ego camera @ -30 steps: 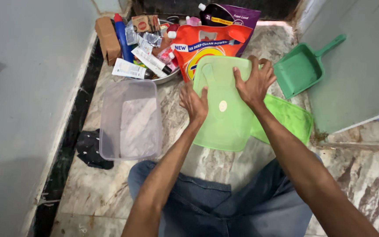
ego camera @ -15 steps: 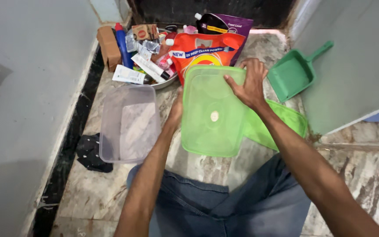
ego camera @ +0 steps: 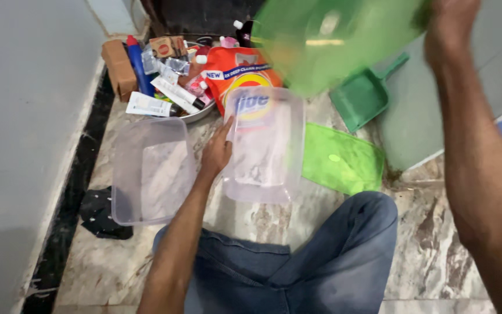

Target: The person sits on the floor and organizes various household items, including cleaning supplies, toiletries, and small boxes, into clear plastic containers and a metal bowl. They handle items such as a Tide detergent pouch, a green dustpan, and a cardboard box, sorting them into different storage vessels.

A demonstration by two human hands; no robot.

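Observation:
My right hand (ego camera: 451, 26) is raised near the top right and grips a translucent green lid (ego camera: 332, 40), which is blurred and lifted off the floor. My left hand (ego camera: 216, 152) rests against the left wall of a clear plastic container (ego camera: 265, 145) standing open on the marble floor in front of my knees. A second clear container (ego camera: 149, 171) sits just left of my left forearm. Another green lid (ego camera: 342, 160) lies flat on the floor to the right of the open container.
A metal bowl (ego camera: 196, 113) heaped with tubes, sachets and bottles stands at the back, with an orange detergent pouch (ego camera: 245, 75) beside it. A green dustpan (ego camera: 362, 96) leans at the right wall. A black cloth (ego camera: 101, 214) lies by the left wall.
My right hand has lifted the green lid up and to the right, off the clear container, which now shows open. My left hand has moved from the lid to the container's left side.

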